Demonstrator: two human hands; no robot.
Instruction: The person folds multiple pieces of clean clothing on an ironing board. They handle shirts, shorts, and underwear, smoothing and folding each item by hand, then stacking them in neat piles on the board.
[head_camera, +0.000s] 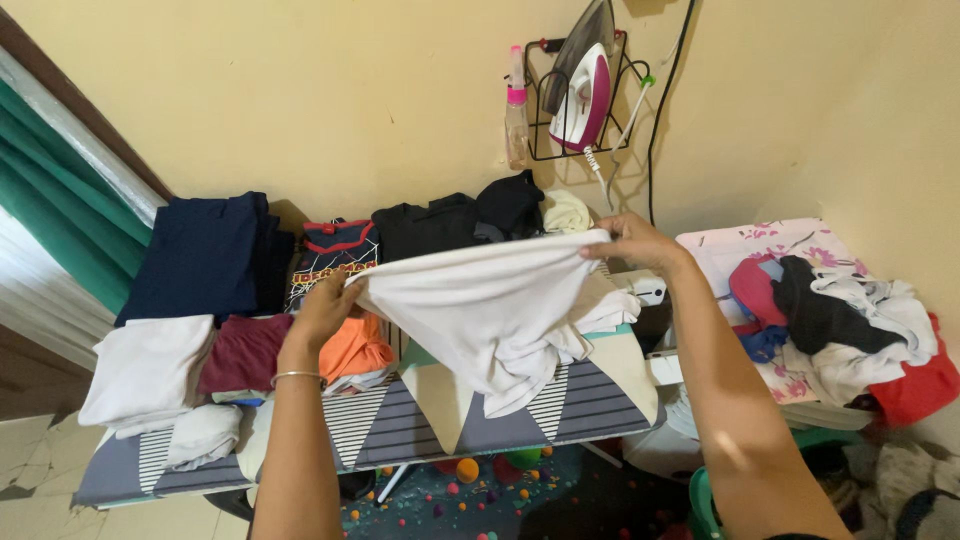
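A white garment (490, 305), soft and creased, hangs at centre frame above a striped ironing board (590, 400); the left hand (325, 305) pinches its left corner, the right hand (630, 240) its right, stretching the top edge between them. At upper centre, a pink-capped spray bottle (516, 110) hangs beside a pink-and-white iron (582, 95)

The white cloth (490, 310) hides the board's (400, 425) middle and both hands' fingertips, the curtain (60, 190) runs off the edge at nine o'clock, and the basin (705, 505) and both forearms are cut off at six o'clock.
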